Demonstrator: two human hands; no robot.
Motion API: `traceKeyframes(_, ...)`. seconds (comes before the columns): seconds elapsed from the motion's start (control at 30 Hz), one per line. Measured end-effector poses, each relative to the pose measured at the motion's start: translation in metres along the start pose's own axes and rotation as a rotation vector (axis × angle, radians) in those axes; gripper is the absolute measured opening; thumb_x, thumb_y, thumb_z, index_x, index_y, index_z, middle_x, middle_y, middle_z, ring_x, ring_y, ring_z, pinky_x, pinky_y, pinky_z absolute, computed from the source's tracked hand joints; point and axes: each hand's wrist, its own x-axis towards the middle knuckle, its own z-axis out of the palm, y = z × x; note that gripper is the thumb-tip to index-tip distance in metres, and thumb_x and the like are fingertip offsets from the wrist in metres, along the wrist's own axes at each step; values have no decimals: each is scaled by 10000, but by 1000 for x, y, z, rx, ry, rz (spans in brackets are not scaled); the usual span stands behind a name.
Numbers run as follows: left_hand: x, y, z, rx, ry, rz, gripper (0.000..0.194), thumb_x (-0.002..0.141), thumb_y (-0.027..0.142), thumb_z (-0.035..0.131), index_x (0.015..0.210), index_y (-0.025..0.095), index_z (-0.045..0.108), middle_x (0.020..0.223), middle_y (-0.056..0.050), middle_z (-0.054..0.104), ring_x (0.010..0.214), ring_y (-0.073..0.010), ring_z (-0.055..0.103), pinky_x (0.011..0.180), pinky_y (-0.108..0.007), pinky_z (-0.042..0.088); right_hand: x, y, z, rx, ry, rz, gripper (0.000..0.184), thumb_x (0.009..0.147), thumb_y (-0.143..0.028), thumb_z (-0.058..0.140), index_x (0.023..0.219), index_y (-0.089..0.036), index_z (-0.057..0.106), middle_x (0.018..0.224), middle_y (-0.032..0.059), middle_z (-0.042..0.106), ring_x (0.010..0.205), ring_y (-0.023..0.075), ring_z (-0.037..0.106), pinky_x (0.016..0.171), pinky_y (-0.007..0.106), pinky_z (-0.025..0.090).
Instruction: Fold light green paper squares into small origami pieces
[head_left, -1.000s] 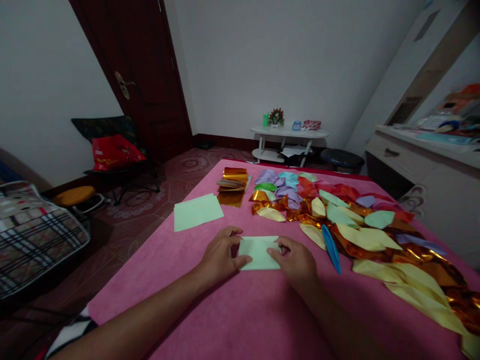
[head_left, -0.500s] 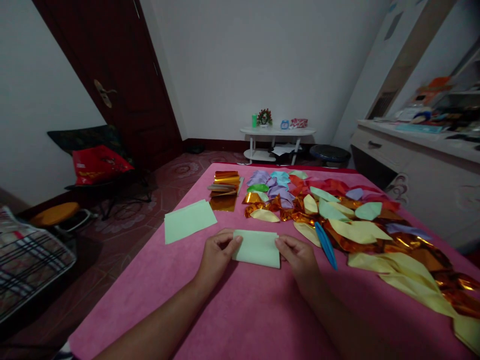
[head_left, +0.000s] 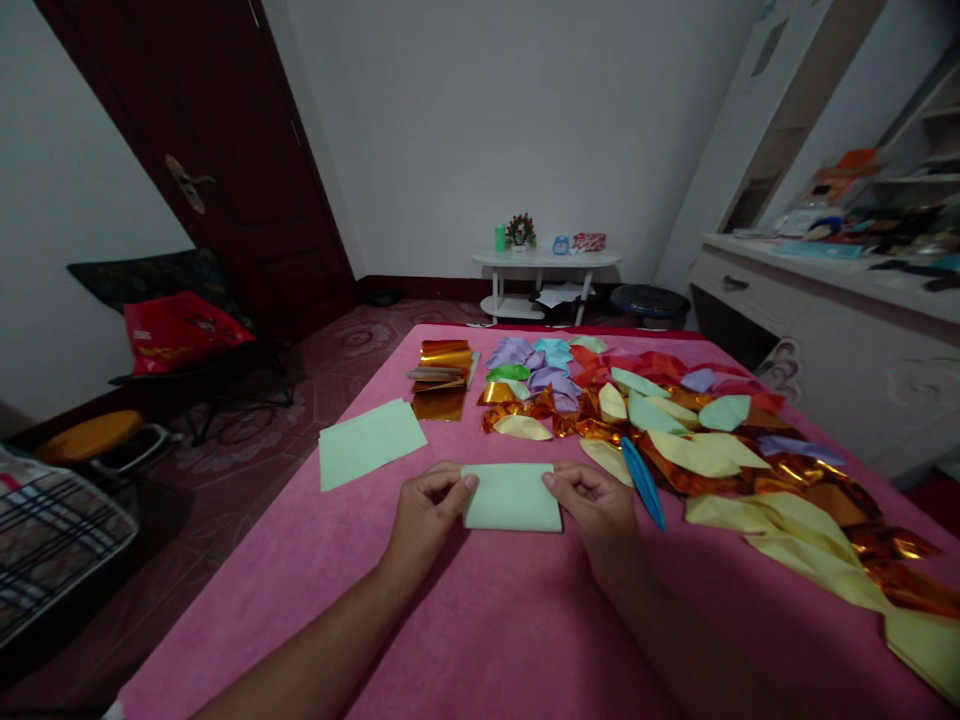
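Note:
A folded piece of pale green paper (head_left: 511,498) is held level just over the pink tabletop, its fold towards me. My left hand (head_left: 431,508) pinches its left edge, thumb on top and fingers underneath. At the right edge my right hand (head_left: 596,508) grips it the same way. To the left of my hands lie flat pale green sheets (head_left: 371,441), slightly fanned. Behind them is a stack of gold foil (head_left: 441,380). A blue folded paper piece (head_left: 643,484) rests just beyond my right hand.
Folded paper and foil pieces in several colours, such as yellow ones (head_left: 784,530), spread over the right of the pink-covered table (head_left: 480,620). A white side table (head_left: 547,260) stands by the wall. At left are a chair with a red bag (head_left: 184,332) and a yellow stool (head_left: 90,437).
The folded green paper has been turned slightly so its near edge now runs level. Both hands keep hold of it. The whole view has shifted a little.

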Motion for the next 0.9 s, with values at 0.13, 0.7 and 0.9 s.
traceKeyframes(0.13,0,-1,0,-15,15,0,232,767,302,661,588,154,667,727,-33,611,691,-138,538,599,-221,424,-1,-1,1,-3,23,3,200,639,-324,740,556,-165,652,686,30,647,649,163,586,586,254,452)
traceKeyframes(0.7,-1,1,0,-66,80,9,163,720,283,718,620,155,719,741,-45,667,706,-144,579,622,-226,449,1,6,1,5,50,-58,217,628,-322,742,523,-176,621,685,27,647,644,162,582,579,249,452)
traceKeyframes(0.9,-2,0,0,-89,113,-30,174,707,292,728,612,148,706,703,-33,668,677,-132,570,622,-219,445,0,5,1,-7,28,-41,230,644,-331,736,525,-179,611,707,28,649,643,155,574,578,245,446)
